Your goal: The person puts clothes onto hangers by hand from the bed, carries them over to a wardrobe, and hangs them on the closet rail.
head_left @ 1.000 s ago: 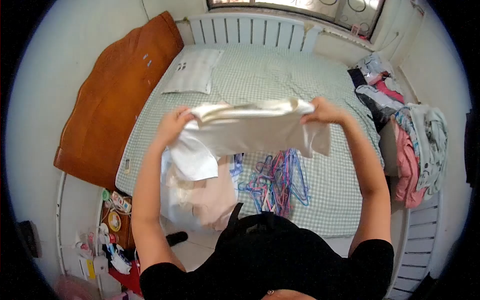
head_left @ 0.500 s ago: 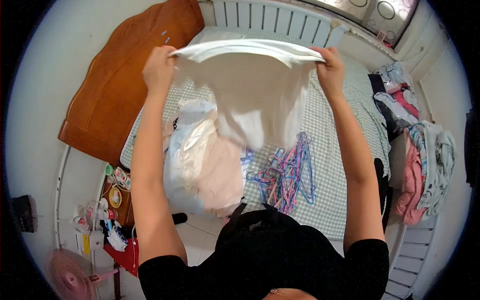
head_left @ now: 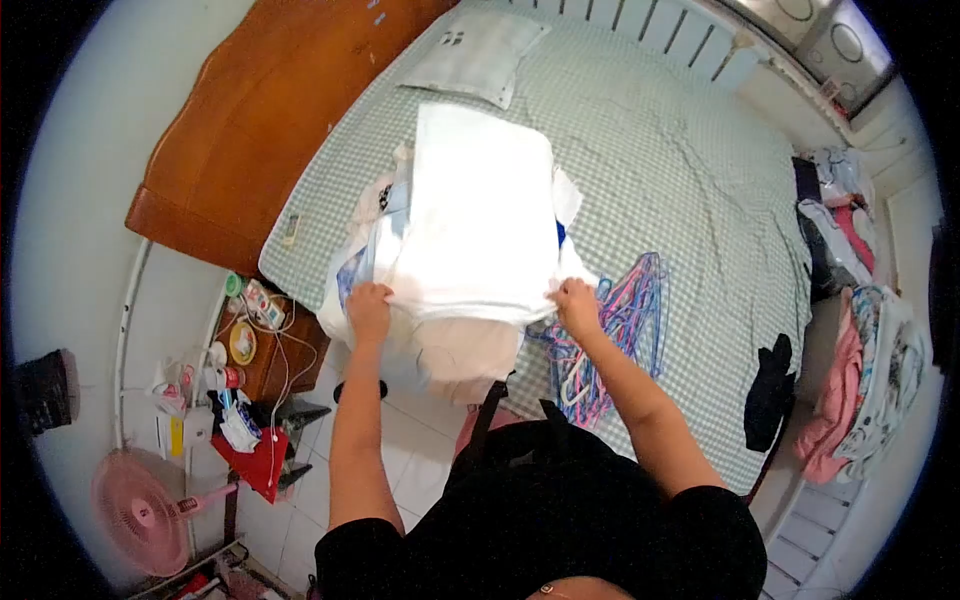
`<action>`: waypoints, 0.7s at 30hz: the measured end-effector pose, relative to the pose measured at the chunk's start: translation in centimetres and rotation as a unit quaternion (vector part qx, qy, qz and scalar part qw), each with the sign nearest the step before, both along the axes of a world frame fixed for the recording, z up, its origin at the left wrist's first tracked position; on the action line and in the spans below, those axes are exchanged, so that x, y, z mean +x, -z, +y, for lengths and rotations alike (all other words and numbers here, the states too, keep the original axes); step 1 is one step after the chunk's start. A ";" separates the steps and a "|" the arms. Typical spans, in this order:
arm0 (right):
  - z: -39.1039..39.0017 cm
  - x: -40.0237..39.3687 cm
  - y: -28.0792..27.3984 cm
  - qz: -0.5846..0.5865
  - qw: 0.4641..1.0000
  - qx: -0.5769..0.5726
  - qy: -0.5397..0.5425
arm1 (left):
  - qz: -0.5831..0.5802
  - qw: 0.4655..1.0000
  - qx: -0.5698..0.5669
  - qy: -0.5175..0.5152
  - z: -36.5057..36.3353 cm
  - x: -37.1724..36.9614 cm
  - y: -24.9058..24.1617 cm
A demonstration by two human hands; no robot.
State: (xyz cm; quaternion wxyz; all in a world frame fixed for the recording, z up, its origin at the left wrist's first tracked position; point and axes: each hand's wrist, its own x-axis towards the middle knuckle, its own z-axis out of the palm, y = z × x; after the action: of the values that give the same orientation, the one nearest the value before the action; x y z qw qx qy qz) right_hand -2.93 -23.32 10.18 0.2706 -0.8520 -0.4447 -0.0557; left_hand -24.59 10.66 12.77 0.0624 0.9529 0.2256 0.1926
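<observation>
A white garment (head_left: pixel 480 210) lies spread out over a heap of light clothes (head_left: pixel 465 355) on the bed. My left hand (head_left: pixel 370 308) pinches its near left corner. At the near right corner, my right hand (head_left: pixel 575 305) grips the same cloth with fingers closed. Pink, blue and purple hangers (head_left: pixel 625 325) lie in a tangle just right of my right hand. Beige and pale blue clothes show from beneath the white garment.
The bed (head_left: pixel 680 200) has a green checked cover. A pillow (head_left: pixel 475 55) lies at its far left, a black cloth (head_left: pixel 770 395) at its right edge. Clothes (head_left: pixel 840 390) hang at the right. A cluttered nightstand (head_left: pixel 265 360) and pink fan (head_left: pixel 145 512) are at the left.
Both hands have come down toward me with the white garment, which was held up in the air and now lies flat on the heap. The view has shifted, showing the pillow.
</observation>
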 end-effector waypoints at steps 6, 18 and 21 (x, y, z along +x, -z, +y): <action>-3.4 -5.4 5.6 0.078 0.990 -0.117 -0.009 | 0.152 0.986 -0.040 -0.051 -4.2 -5.3 7.9; -4.6 -6.4 5.9 0.120 0.980 -0.150 0.050 | 0.187 0.976 -0.093 -0.060 -6.3 -5.9 8.9; -4.6 -6.2 4.4 0.120 0.986 -0.106 0.050 | 0.141 0.988 -0.061 -0.019 -6.4 -5.9 8.1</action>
State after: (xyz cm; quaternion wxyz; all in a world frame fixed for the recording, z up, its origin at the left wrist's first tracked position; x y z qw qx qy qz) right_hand -9.10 -27.91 5.75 0.2265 -0.8977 -0.3692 0.0810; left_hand -30.50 4.30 4.66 0.0838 0.9605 0.2617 0.0433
